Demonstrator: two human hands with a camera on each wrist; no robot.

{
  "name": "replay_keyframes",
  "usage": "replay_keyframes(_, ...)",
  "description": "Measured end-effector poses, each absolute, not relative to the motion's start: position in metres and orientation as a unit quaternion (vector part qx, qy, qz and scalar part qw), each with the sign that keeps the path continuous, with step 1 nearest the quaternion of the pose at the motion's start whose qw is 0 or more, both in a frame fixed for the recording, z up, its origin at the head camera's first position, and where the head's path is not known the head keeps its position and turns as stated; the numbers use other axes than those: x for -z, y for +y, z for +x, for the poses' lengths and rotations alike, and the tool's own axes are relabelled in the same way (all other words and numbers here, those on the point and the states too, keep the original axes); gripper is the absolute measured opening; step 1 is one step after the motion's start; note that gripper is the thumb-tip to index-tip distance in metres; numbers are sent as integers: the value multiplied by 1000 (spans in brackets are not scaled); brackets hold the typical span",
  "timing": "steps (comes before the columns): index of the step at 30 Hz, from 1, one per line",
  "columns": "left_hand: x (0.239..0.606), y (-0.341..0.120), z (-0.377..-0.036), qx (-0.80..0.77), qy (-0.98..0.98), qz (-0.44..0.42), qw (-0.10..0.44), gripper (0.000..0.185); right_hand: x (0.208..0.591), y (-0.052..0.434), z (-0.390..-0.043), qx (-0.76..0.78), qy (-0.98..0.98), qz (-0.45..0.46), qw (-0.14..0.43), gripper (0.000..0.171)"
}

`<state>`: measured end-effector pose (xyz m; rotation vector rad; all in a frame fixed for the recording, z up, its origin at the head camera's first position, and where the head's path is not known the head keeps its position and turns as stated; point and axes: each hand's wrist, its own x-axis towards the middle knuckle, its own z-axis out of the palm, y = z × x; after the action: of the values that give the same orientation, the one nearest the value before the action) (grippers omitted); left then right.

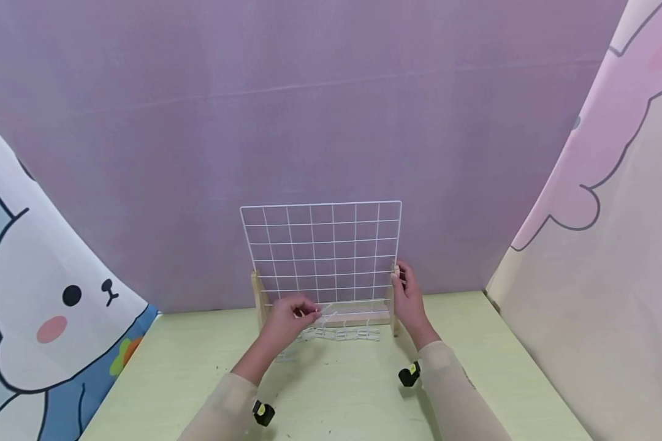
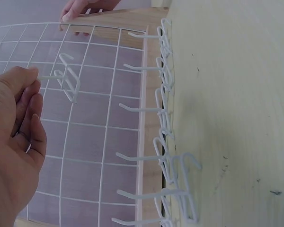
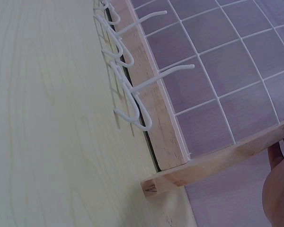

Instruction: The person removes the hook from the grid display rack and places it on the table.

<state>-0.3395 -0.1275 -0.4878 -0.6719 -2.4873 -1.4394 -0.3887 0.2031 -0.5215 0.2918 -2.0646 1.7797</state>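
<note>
A white wire grid [image 1: 322,245] stands upright in a wooden stand [image 1: 258,294]. My left hand [image 1: 289,318] pinches a white wire hook [image 2: 68,78] by its straight prong, between thumb and index finger. In the left wrist view the hook's looped back is in front of the grid's lower part; whether it touches the wires I cannot tell. My right hand [image 1: 410,300] holds the right post [image 3: 227,153] of the stand near its top, thumb in front and fingers behind. Several more white hooks [image 2: 163,111] lie in a row along the stand's wooden base [image 3: 161,127].
One hook [image 2: 187,189] lies on the pale table [image 1: 336,398] apart from the row, towards the left. Behind the stand hangs a purple cloth [image 1: 331,122]. Printed cartoon cloths [image 1: 44,294] hang at both sides.
</note>
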Motion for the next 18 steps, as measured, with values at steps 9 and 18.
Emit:
replay_keyframes(9,498,-133,-339,465,-850,-230,92,7,533,206,-398,-637,-733,113,211,41)
replay_keyframes(18,511,-139,-340,449,-858,-233,82,4,531,206,-397,-638,-731,119,212,41)
